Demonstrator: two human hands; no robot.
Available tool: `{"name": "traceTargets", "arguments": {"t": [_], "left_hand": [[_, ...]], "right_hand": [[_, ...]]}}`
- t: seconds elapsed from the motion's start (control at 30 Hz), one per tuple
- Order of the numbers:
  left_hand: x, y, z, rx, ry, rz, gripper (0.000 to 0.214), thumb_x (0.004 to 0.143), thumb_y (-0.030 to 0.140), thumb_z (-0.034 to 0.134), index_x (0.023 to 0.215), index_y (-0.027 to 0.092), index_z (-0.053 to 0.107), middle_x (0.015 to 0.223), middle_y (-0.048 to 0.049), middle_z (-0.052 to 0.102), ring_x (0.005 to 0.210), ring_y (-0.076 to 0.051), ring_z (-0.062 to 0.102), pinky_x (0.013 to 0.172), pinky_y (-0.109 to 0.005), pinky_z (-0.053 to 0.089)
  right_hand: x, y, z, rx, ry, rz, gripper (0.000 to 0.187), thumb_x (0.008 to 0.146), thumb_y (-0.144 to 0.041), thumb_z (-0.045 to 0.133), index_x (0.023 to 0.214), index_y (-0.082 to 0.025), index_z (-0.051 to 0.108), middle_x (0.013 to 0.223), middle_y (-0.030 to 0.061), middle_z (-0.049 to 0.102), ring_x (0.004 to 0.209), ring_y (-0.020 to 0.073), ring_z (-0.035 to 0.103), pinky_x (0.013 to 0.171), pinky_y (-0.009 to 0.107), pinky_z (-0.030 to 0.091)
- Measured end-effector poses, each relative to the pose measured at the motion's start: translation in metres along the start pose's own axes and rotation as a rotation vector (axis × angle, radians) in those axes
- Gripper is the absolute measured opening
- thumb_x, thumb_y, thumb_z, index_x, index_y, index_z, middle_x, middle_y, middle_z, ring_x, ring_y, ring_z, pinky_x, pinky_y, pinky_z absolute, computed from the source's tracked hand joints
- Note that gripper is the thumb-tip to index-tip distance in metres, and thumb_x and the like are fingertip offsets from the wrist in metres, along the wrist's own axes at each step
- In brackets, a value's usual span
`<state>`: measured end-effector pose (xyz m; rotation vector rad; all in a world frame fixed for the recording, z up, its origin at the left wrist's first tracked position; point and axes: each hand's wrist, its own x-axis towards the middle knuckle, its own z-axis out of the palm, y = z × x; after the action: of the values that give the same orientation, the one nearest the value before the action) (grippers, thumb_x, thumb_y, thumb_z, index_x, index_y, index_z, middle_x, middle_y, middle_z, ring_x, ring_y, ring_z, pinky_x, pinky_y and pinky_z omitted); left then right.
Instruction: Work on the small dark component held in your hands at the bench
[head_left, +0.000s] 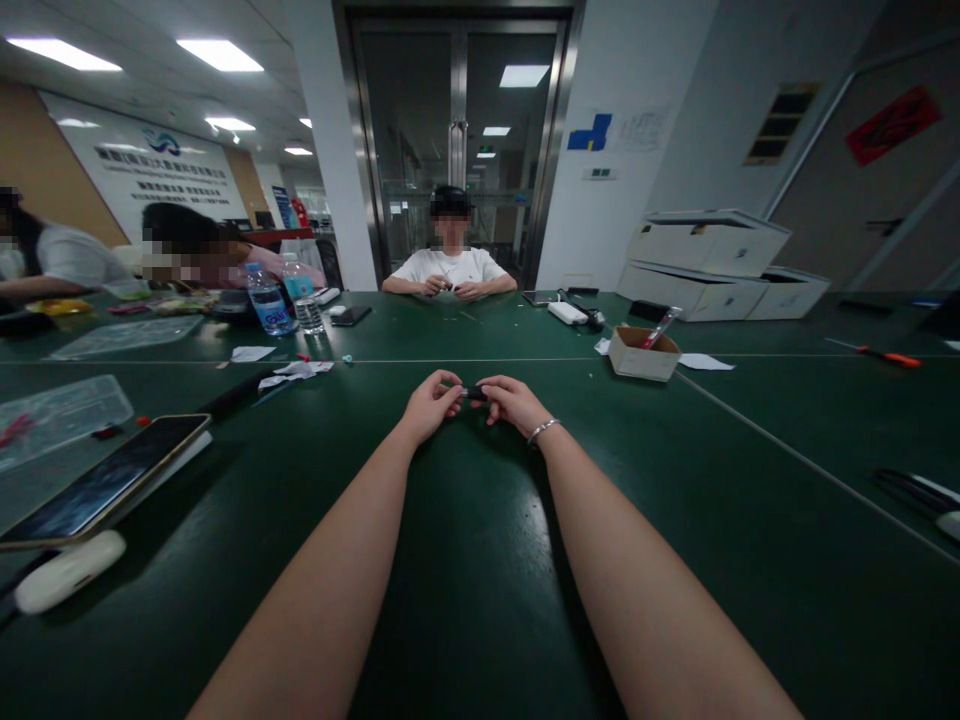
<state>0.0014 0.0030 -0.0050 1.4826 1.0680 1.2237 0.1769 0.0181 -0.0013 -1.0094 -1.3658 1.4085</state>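
Observation:
Between my two hands, just above the green table [472, 520], is a small dark cylindrical piece [474, 393] with a lighter, silvery end on the left. It is too small to name its kind. My left hand [436, 402] pinches the lighter end with thumb and fingers. Closed around the dark end is my right hand [511, 402], which has a silvery bracelet at its wrist. The fingers partly hide the piece.
A phone [112, 475] and a clear plastic box [64, 410] lie left, with two water bottles [270, 300] farther back. A small carton [643, 355] and a screwdriver [889, 356] are right. Across the table sits a person [450, 265]; two others are left.

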Motion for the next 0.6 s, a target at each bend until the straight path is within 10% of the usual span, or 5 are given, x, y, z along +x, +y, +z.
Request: {"name": "traceTargets", "arguments": {"t": [0.6], "left_hand": [[0.0073,-0.0021,-0.0016,0.058,0.139,-0.106,0.037,0.078,0.049,0.055,0.074,0.013,0.062,0.057,-0.0029,0.059,0.047,-0.010,0.052,0.049,-0.023,0.041]], "right_hand": [[-0.0039,-0.0045,0.0015,0.113,0.090,0.019,0.009,0.087,-0.014,0.048,0.091,-0.014,0.056,0.063,0.0018,0.066,0.034,0.0051,0.049,0.042,0.021,0.052]]}}
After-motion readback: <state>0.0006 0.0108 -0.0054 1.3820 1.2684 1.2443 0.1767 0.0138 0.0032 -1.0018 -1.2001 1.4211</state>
